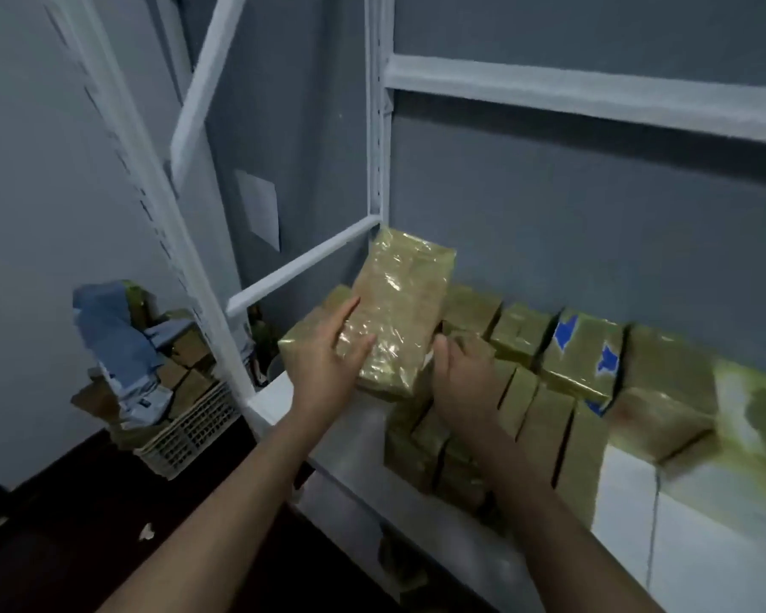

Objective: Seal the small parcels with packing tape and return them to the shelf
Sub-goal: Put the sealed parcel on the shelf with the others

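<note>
Brown parcel (399, 311) in left hand (323, 365); blue-patched parcel (582, 360) on shelf (629, 493).

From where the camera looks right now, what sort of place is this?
Probably a small storeroom or packing room: a white metal rack holds rows of taped parcels, and a basket of packaging scraps stands beside it.

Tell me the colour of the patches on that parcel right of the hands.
Blue patches on a tan parcel; head view.

A pale slatted basket (186, 431) on the dark floor (63, 546) holds what may be blue cloth (111, 329).
</note>
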